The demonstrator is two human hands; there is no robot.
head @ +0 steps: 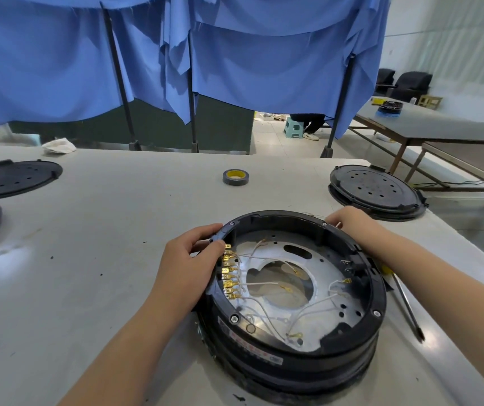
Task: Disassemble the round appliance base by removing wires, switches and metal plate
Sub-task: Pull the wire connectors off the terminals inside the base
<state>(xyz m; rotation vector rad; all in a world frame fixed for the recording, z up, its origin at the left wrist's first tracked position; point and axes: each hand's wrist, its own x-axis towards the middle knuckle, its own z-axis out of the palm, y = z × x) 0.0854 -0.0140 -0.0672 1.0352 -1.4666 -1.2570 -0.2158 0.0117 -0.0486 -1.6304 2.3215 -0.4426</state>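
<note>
The round black appliance base (308,351) stands on the table in front of me, open side up. Inside lies a silver metal plate (325,273) with a large centre hole. Thin white wires (267,315) run across it to a row of gold terminals (229,276) on the left inner wall. A black switch (347,266) sits on the right inner wall. My left hand (189,266) grips the left rim, thumb next to the terminals. My right hand (352,222) holds the far right rim with curled fingers.
A screwdriver (404,300) with a yellow handle lies right of the base, partly under my right arm. A roll of tape (235,177) sits mid-table. Black round covers lie at the far right (377,191) and left (15,177). Blue curtains hang behind the table.
</note>
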